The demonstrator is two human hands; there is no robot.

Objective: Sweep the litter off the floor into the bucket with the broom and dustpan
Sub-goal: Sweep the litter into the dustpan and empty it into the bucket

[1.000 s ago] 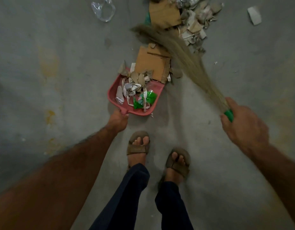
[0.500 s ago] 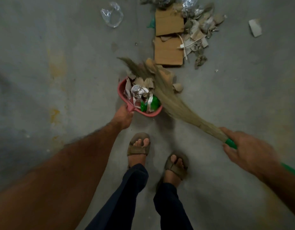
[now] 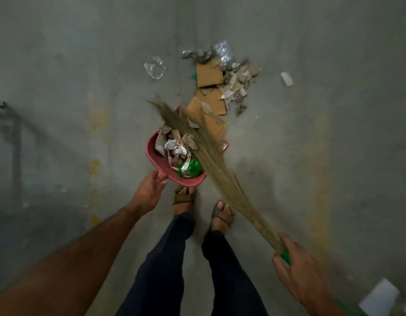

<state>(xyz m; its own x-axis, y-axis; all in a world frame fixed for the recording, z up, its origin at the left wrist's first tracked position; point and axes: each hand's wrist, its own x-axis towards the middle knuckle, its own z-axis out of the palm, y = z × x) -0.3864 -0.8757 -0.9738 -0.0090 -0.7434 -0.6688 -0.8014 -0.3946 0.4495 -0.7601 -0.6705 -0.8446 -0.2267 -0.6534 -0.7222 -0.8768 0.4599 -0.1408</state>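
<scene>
The left hand (image 3: 149, 190) is closed around the short handle of the red dustpan (image 3: 156, 156), which lies just ahead of this hand on the grey floor (image 3: 311, 156). Crumpled paper and a green scrap (image 3: 190, 168) fill the pan. The right hand (image 3: 300, 272) is wrapped around the green grip of the broom (image 3: 220, 176). From this hand the straw bristles run forward and to the left, across the pan's right side. Beyond the bristle tips, well ahead of both hands, lies the remaining litter pile (image 3: 222, 80) with cardboard pieces.
</scene>
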